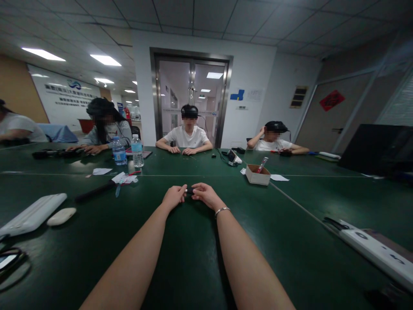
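- Near the middle of the green table (193, 258), well in from every edge, both hands meet over one small dark object (189, 190).
- Left hand (174, 196): fingers curled, tips pinching the object's left end; forearm stretched out along the surface.
- Right hand (206, 194): fingers bent, tips gripping the object's right end; a thin bracelet (222, 210) sits on the wrist.
- The object is held between the two hands just above or on the surface; which one cannot be told. Its kind is too small to make out.
- Toward the far right stands an open cardboard box (257, 175) with a paper slip (279, 177) beside it.
- Toward the far left stand two water bottles (137, 151).
- Along the left edge lie a white case (32, 214) and a pale oval pebble-like item (61, 216).
- Along the far edge sit three people wearing headsets, hands on the table.
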Tool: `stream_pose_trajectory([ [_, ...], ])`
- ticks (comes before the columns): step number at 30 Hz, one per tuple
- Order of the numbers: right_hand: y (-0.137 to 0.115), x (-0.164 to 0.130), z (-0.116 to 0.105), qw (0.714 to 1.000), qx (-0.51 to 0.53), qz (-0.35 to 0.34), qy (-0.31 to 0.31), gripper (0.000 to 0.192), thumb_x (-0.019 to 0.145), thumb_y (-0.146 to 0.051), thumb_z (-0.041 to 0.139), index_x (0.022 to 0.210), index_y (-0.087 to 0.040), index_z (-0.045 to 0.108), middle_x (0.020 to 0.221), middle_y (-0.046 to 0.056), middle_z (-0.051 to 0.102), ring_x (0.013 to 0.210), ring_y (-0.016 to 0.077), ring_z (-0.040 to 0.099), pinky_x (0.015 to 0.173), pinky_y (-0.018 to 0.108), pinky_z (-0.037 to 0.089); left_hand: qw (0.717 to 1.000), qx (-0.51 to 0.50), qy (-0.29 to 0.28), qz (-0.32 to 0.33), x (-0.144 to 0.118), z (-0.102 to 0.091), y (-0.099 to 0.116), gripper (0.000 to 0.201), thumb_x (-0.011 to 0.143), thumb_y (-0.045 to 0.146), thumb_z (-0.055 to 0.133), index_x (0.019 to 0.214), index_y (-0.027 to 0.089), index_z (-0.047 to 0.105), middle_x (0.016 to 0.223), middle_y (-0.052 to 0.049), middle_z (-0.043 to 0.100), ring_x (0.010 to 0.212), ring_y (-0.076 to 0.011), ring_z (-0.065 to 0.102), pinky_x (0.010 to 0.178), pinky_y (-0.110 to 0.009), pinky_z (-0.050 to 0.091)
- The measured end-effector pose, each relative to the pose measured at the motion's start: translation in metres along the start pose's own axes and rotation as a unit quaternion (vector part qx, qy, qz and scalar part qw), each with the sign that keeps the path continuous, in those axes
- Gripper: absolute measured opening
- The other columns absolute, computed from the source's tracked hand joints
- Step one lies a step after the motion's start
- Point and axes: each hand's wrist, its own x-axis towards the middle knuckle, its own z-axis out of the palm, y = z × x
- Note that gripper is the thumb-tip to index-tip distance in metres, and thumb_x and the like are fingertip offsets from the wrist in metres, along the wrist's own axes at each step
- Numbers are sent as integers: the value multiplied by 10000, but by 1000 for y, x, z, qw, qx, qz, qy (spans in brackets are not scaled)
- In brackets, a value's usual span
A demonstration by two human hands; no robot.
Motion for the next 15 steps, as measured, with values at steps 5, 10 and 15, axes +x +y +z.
stream_pose_trajectory([
  [5, -2, -1, 2, 1000, 2, 5, 2, 207, 701, -60, 678, 877, -111, 581, 678, 20, 621, 560, 119, 635, 558, 214, 548, 1000, 3, 6, -10, -1, -1, 2, 607, 756, 683, 291, 649, 160, 579, 503, -17, 581, 448, -138, 507, 519, -254, 372],
  [10, -3, -1, 2, 1000, 0, 4, -3, 203, 708, -50, 668, 879, -116, 581, 685, 22, 615, 566, 117, 634, 573, 218, 548, 1000, 4, -5, -8, -4, -3, 5, 610, 757, 685, 287, 656, 160, 580, 529, -23, 592, 473, -144, 522, 533, -256, 380],
  [15, -4, -1, 2, 1000, -8, 13, 3, 188, 714, -66, 672, 875, -116, 588, 698, 29, 614, 572, 114, 628, 577, 229, 548, 1000, 9, 3, -8, -3, -1, 4, 617, 761, 684, 269, 647, 160, 574, 519, -23, 589, 458, -141, 516, 530, -256, 377],
])
